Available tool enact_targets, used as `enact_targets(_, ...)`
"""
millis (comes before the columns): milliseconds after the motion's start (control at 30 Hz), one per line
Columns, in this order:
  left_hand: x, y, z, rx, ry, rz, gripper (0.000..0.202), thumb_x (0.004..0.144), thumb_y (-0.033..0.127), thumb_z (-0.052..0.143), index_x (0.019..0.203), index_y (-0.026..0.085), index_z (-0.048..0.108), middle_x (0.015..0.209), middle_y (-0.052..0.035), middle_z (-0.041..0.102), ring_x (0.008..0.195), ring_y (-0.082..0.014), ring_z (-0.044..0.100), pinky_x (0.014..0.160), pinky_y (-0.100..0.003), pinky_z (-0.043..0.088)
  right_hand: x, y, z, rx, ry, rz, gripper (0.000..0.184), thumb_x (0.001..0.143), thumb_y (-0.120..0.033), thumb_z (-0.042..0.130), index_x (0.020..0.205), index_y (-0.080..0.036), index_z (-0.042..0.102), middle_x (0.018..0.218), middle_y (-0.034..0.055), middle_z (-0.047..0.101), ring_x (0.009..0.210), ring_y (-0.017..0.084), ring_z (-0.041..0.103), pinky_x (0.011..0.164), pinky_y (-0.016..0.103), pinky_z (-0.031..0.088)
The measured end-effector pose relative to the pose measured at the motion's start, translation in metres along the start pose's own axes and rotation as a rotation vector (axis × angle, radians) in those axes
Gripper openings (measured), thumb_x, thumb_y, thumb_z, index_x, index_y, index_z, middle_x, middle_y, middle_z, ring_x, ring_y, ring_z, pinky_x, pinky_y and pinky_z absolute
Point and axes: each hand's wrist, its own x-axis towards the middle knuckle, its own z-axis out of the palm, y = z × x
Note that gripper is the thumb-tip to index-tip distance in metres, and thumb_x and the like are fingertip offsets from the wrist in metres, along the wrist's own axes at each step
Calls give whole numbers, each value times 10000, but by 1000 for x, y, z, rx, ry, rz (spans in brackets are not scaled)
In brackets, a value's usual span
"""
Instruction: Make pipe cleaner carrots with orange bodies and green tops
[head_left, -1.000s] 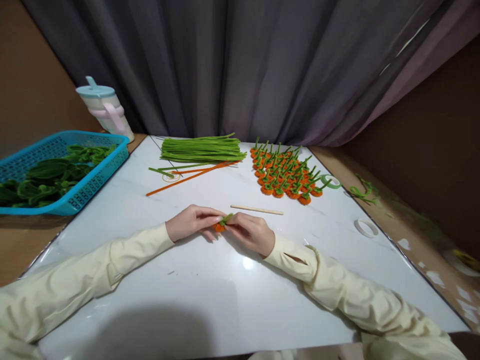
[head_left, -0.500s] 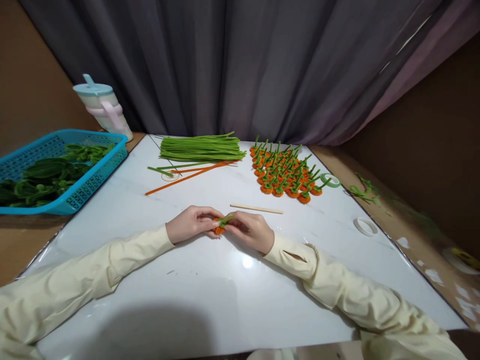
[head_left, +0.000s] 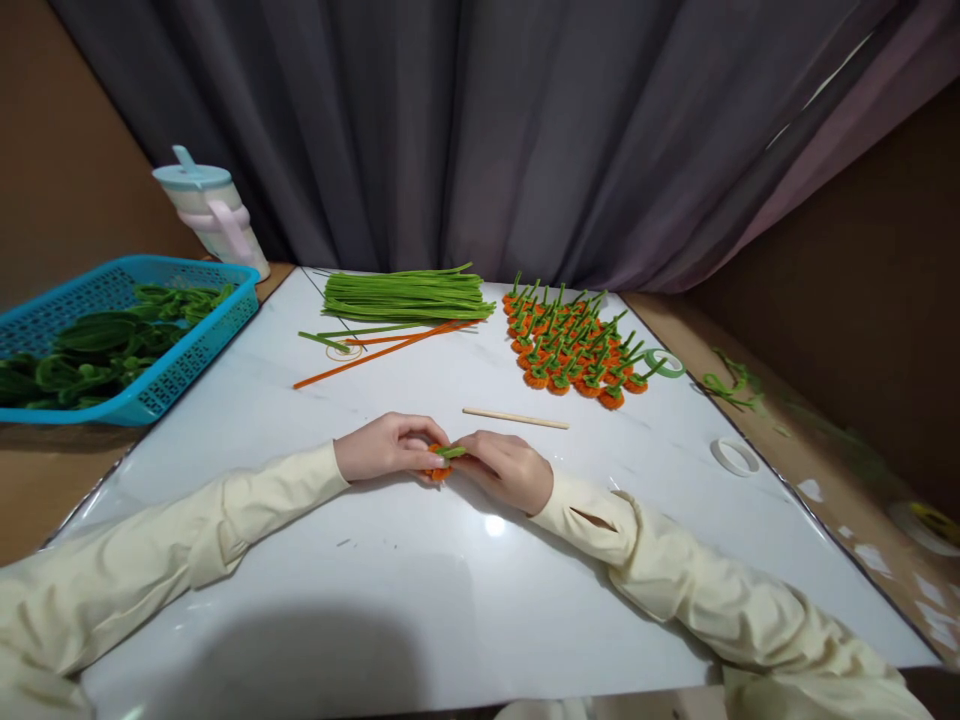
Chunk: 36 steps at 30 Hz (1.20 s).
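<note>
My left hand [head_left: 388, 445] pinches a small orange pipe-cleaner flower [head_left: 437, 473] between thumb and fingers, just above the white tabletop. A green pipe-cleaner stem [head_left: 451, 452] juts from the flower toward the right. Closed around the end of that stem are the fingertips of my right hand [head_left: 511, 470]; the exact grip is partly hidden. Behind my right hand lies a thin wooden stick [head_left: 516, 418]. Rows of similar orange flowers with green stems [head_left: 574, 345] stand farther back on the right.
A bundle of green pipe cleaners [head_left: 405, 297] lies at the back, with loose orange pipe cleaners [head_left: 386, 355] in front. On the left are a blue basket [head_left: 161, 395] of green leaf pieces and a lidded tumbler [head_left: 217, 215]. Tape rolls, including a white one [head_left: 735, 457], lie right.
The green stem has tipped lower toward the right, and my right fingers have shifted to its end. The whole view has moved slightly; the other things stay put.
</note>
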Motion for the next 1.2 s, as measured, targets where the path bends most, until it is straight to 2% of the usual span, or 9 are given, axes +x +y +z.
enact_targets(167,-2,1,3,21,3,17,337,642,299,741,854,117,553,687,-15,676,640,-139,657,659,-273,536,2,4,-7,-172,-64,-191,177,917,-140,367,959,-126,539,789,61,639,652,124,559,553,229,430)
enact_targets(367,-4,-2,6,79,-17,66,287,698,290,690,859,131,513,648,7,638,614,-124,629,640,-270,515,2,3,-8,-276,-60,-295,214,907,-77,303,961,-86,510,759,78,616,629,133,533,509,244,394)
enact_targets(600,-6,-5,12,246,39,269,211,734,264,629,853,132,516,788,-15,570,684,-113,577,612,-228,468,-5,4,-8,-298,-49,-305,210,884,-60,311,1031,-80,460,759,83,599,646,141,540,495,248,394)
enact_targets(767,-9,-3,15,455,98,366,191,756,286,593,845,128,531,800,-43,580,646,-112,555,527,-199,431,-8,4,-7,-306,-44,-329,202,864,-47,350,1038,-62,451,786,105,603,670,159,558,490,258,400)
enact_targets(867,-11,-4,18,604,145,458,152,785,269,559,847,131,553,835,-61,596,620,-99,538,512,-192,424,-9,3,-6,-320,-29,-323,185,861,-54,365,1017,-74,461,767,103,602,649,163,562,467,260,384)
enact_targets(1000,-14,-4,20,687,183,535,123,802,243,537,861,142,573,881,-79,602,696,-123,564,546,-196,456,-8,2,-6,-277,-29,-295,197,864,-67,352,1020,-95,470,766,100,612,647,166,565,464,259,392)
enact_targets(1067,-14,-5,20,633,186,524,131,801,253,545,865,141,569,893,-86,604,705,-130,575,562,-207,472,-7,3,-6,-168,-4,-235,209,863,-61,346,1018,-112,476,764,88,616,660,156,572,491,247,421)
enact_targets(1200,-11,-4,15,339,127,381,199,781,279,586,900,131,528,842,-70,612,723,-153,620,637,-255,505,-2,4,-6,118,52,-65,230,854,-38,362,1019,-137,488,817,79,623,739,126,585,612,221,481)
